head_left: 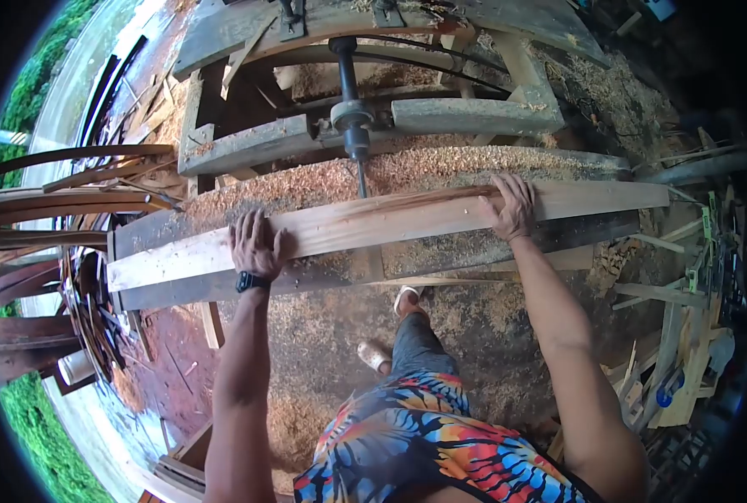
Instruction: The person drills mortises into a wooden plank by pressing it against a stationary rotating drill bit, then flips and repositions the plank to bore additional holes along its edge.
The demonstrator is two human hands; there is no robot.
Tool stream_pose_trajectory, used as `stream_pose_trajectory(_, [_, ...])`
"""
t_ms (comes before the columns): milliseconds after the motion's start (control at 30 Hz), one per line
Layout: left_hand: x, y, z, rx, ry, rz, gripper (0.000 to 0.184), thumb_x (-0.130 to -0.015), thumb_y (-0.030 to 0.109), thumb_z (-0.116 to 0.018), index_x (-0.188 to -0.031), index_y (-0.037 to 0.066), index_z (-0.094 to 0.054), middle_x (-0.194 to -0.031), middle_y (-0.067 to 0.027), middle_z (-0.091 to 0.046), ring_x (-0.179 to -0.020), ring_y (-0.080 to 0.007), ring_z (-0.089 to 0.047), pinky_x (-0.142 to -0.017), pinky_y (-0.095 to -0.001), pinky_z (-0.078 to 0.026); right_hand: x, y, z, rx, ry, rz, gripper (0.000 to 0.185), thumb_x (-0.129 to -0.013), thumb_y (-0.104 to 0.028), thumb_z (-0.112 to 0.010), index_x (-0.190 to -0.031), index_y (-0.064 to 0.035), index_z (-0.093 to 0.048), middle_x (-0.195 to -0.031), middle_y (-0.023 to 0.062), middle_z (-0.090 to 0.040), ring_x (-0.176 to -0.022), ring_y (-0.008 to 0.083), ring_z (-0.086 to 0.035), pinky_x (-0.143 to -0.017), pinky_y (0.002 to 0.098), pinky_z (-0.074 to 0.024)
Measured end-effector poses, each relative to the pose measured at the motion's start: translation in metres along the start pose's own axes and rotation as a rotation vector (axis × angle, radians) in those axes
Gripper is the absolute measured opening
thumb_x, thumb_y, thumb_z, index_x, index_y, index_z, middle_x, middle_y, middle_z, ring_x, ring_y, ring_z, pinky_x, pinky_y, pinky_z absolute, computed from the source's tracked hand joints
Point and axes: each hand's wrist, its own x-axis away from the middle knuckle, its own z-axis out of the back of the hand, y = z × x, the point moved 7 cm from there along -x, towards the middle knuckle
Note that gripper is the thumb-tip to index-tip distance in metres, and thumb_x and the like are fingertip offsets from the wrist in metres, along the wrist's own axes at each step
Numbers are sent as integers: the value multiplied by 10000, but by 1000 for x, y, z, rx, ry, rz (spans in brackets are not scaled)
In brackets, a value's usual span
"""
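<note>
A long pale wooden board [348,228] with a darker brown streak lies across the dark worktable [323,275] in front of me. My left hand [256,245], with a dark watch on its wrist, holds the board left of its middle, fingers over the top. Right of the middle, my right hand [512,207] grips the board in a similar way, fingers pointing to the far edge. Between the hands, a thin drill bit [361,180] in a metal spindle [352,126] points at the board's far edge. Whether its tip enters the wood cannot be made out.
Wood shavings [440,165] form a ridge behind the board. Beyond stands a heavy wooden machine frame [474,115]. Curved wooden pieces [71,201] are stacked at the left. Scrap wood and a blue roll [669,390] crowd the right. My feet stand on the shaving-strewn floor [306,360].
</note>
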Motion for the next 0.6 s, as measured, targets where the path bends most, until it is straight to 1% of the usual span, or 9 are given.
stream_pose_trajectory(67, [2,0,3,5,-11,-3,659,-961,486,-668,-1466,68,-598,-1486,-178,-607,-1443,-367,-502,-1260,-565,-271,5,3,-1,6,2,5,644,-905,-590,-691,-1363,-138,-689,-1403,107,-633,-1399,336,-504,-1242,566,-271])
stream_pose_trajectory(100, [1,2,5,-11,-32,6,633,-978,485,-650,-1458,75,-605,-1484,-175,-610,-1440,-361,-505,-1260,-541,-279,0,0,0,4,11,9,634,-906,-591,-693,-1337,-126,-695,-1383,108,-637,-1383,336,-512,-1235,567,-277])
stream_pose_trajectory(167, [0,4,8,-25,-44,12,632,-975,489,-650,-1450,73,-609,-1471,-179,-616,-1433,-364,-510,-1259,-543,-279,-4,-7,6,-40,21,17,612,-905,-595,-698,-1267,-102,-702,-1325,108,-645,-1345,335,-528,-1220,571,-289])
stream_pose_trajectory(200, [-3,4,8,-28,-45,13,632,-973,491,-650,-1445,73,-611,-1464,-181,-618,-1430,-365,-512,-1259,-544,-279,-3,-7,6,-27,31,17,608,-904,-592,-700,-1267,-104,-702,-1324,106,-646,-1344,334,-528,-1219,569,-290])
stream_pose_trajectory(233, [-5,3,7,13,-32,18,625,-954,486,-666,-1412,64,-623,-1436,-180,-623,-1414,-371,-515,-1251,-566,-270,-3,-6,4,-12,43,20,605,-903,-589,-702,-1267,-106,-702,-1323,105,-646,-1344,333,-528,-1219,567,-291])
stream_pose_trajectory(367, [-8,3,8,-3,-49,18,623,-952,491,-663,-1403,64,-623,-1430,-176,-621,-1414,-367,-511,-1254,-567,-265,-6,-5,3,1,8,-1,600,-907,-590,-700,-1261,-106,-700,-1320,106,-646,-1346,331,-528,-1225,561,-287])
stream_pose_trajectory(467, [-9,1,4,-5,-54,30,623,-953,491,-662,-1408,67,-616,-1437,-172,-616,-1419,-364,-505,-1257,-565,-260,-6,-3,2,38,52,28,598,-913,-598,-693,-1252,-106,-700,-1317,108,-646,-1348,330,-527,-1237,557,-280])
stream_pose_trajectory(600, [-14,0,3,-1,-56,14,596,-957,477,-662,-1402,83,-612,-1430,-167,-614,-1418,-361,-503,-1257,-562,-257,-8,-5,2,32,9,-15,611,-916,-613,-685,-1269,-114,-701,-1328,108,-644,-1352,331,-525,-1249,558,-269])
